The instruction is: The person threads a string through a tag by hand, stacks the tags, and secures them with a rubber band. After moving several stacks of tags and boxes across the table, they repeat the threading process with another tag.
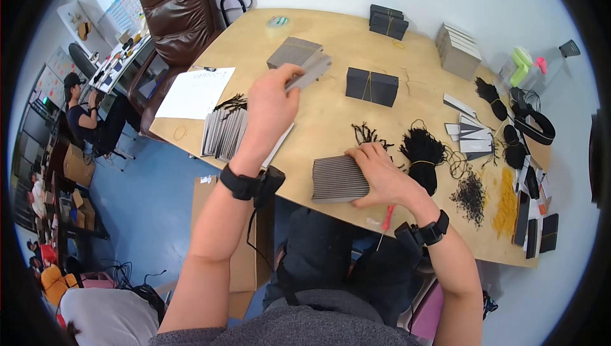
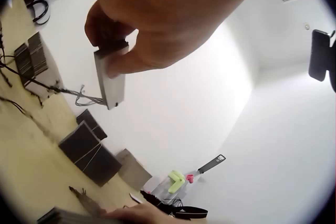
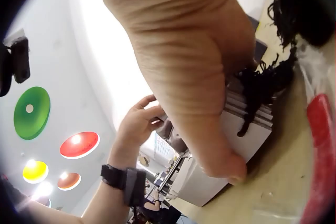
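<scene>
My left hand (image 1: 272, 101) is raised over the table and pinches a few thin grey cards (image 1: 310, 72), also seen held in the left wrist view (image 2: 112, 79). Just beyond them lies a stack of grey cards (image 1: 294, 52). My right hand (image 1: 387, 177) grips the right end of a row of grey cards (image 1: 340, 178) near the front edge, thumb at the near side and fingers at the far side. Black cords (image 3: 257, 92) lie against that row in the right wrist view. Left of my left forearm is another card bundle (image 1: 224, 133) with black cords.
Dark banded blocks (image 1: 372, 87) stand mid-table. Black cord bundles (image 1: 422, 155), loose black bits (image 1: 470, 198) and yellow pieces (image 1: 506, 203) lie to the right. A written sheet (image 1: 194, 93) is at the left edge, a red-handled tool (image 1: 388, 217) at the front. A person sits far left.
</scene>
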Action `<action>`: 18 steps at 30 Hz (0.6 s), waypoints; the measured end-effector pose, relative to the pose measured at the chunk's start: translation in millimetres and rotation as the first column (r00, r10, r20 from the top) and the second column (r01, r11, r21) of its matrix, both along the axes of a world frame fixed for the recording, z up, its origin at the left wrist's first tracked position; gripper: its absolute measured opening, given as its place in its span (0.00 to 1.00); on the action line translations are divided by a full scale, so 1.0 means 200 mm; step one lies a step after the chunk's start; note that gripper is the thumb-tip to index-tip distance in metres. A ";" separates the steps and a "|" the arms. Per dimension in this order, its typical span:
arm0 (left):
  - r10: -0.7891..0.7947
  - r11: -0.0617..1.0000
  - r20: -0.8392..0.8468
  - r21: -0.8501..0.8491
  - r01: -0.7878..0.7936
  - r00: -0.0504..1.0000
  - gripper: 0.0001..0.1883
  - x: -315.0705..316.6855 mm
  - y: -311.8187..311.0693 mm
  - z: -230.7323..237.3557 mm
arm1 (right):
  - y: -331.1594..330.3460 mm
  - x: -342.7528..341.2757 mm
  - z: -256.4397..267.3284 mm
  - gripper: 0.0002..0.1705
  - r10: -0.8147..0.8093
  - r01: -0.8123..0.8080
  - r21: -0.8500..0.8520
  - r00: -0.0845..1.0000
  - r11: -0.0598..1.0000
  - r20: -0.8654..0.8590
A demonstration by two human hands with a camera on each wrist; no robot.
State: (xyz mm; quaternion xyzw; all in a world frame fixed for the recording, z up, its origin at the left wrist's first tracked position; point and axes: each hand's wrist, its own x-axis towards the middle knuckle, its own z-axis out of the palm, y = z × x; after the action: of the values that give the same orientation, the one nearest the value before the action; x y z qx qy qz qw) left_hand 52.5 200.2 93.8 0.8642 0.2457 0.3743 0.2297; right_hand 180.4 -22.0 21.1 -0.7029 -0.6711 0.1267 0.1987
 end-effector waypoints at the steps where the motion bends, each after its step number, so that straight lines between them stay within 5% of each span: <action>1: -0.070 0.997 0.024 0.013 0.070 0.997 0.15 0.04 0.00 -0.05 | -0.02 0.01 0.02 0.54 -0.009 0.009 0.001 1.000 1.000 0.001; 7: -0.200 0.973 -0.035 -0.125 0.194 0.979 0.16 0.03 -0.09 -0.42 | -0.12 0.06 0.10 0.55 -0.048 0.049 -0.037 0.998 0.998 0.034; 9: -0.197 0.946 0.073 -0.249 0.209 0.978 0.17 -0.01 -0.08 -0.48 | -0.13 0.06 0.15 0.54 -0.061 0.061 -0.001 0.996 0.998 0.072; 13: -0.068 0.925 0.230 -0.350 0.148 0.971 0.17 -0.03 0.00 -0.38 | -0.19 0.14 0.33 0.55 -0.161 0.142 0.127 0.975 0.982 0.151; 16: -0.126 0.876 0.398 -0.385 0.290 0.909 0.19 0.03 -0.03 -0.20 | -0.23 0.18 0.45 0.55 -0.212 0.193 0.154 0.971 0.969 0.114; 18: -0.198 0.869 0.328 -0.378 0.320 0.924 0.19 0.05 -0.05 -0.20 | -0.23 0.17 0.44 0.55 -0.188 0.172 0.142 0.975 0.975 0.115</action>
State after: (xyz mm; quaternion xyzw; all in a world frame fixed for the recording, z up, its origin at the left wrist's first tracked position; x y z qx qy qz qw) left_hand 63.5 189.3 52.9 0.7573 0.1669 0.3948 0.4927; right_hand 214.7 -67.2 108.9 -0.7530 -0.6228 0.0188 0.2117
